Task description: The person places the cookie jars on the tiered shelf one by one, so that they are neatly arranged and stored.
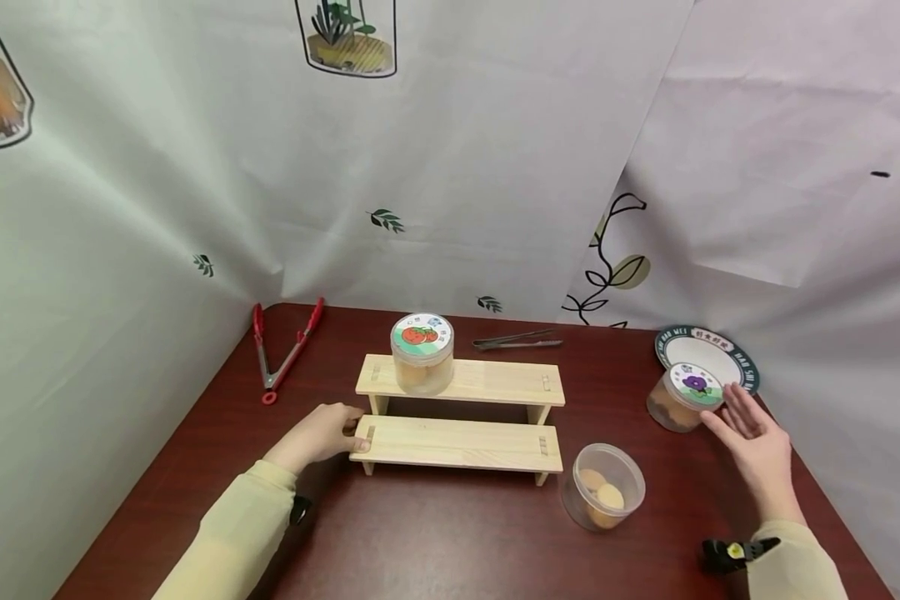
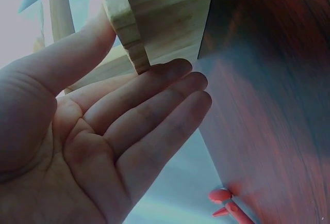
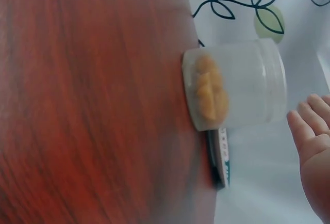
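My left hand (image 1: 318, 435) grips the left end of a two-step wooden rack (image 1: 457, 442). In the left wrist view its thumb lies on one side of the board (image 2: 170, 15) and the fingers reach to the other. My right hand (image 1: 761, 454) is beside a lidded clear jar (image 1: 675, 410) with a purple flower on its lid. The right wrist view shows those fingers apart from this jar (image 3: 242, 84), which has orange-brown pieces at its bottom. An uncovered clear jar (image 1: 603, 487) holding round biscuits stands right of the rack.
Another lidded jar (image 1: 423, 371), with red fruit on its label, stands on the rack's upper step. Red-handled tongs (image 1: 276, 379) lie at the back left, metal tongs (image 1: 521, 341) behind the rack. A rimmed plate (image 1: 748, 367) lies behind the flower jar. Printed white cloth (image 1: 457, 167) hangs behind the table.
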A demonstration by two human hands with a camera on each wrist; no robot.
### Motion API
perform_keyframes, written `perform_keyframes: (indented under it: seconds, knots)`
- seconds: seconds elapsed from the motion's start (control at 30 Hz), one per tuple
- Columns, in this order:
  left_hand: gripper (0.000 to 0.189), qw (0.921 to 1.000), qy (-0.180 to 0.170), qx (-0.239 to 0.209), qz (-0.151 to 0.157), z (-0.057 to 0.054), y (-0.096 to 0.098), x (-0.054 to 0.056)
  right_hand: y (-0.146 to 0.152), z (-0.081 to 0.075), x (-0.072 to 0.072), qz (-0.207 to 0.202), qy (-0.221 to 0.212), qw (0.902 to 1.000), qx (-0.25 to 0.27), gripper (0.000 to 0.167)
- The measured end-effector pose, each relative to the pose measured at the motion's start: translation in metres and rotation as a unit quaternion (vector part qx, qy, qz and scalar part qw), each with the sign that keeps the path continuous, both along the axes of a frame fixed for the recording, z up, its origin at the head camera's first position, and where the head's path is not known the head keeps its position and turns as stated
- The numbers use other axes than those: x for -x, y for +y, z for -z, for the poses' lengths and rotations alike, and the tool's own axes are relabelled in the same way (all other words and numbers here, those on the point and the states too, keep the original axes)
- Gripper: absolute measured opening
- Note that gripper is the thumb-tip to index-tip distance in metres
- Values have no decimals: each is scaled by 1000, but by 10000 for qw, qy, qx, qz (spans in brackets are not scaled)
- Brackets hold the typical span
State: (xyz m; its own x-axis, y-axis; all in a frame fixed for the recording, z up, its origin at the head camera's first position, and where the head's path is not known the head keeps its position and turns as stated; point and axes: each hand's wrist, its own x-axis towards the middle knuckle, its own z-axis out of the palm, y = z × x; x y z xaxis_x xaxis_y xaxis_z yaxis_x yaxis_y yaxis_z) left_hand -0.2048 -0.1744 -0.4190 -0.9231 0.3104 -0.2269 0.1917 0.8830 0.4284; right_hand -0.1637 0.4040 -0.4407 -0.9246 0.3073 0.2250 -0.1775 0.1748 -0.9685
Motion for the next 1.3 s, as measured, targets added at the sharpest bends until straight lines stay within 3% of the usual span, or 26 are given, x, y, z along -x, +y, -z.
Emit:
perform_keyframes:
  seconds: [0.13,0.2,0.37,0.53,0.63,1.03,1.3]
  knots:
    - [58,10000,46,53,-43,2,0,-2,2,3,2,193,-230,9995,-89,71]
    - [56,9999,100,55,-17,3,0,-2,4,5,4,358,-487,9973,-429,73]
    - [54,9999,163,7,11,4,1,-3,6,13,6,893,-1101,9809,-1333,75]
    - [53,9999,139,0,-2,4,2,-3,6,17,11,1240,-1165,9807,-968,77]
    - [54,9999,136,12,-16,4,2,-4,7,18,14,1215,-1190,9819,-828,77]
    - [50,9999,128,-16,-68,3,2,-3,8,22,27,809,-1499,9769,-1292,82]
    - [51,9999,95,1,-98,3,2,-4,4,22,33,782,-1663,9790,-879,85]
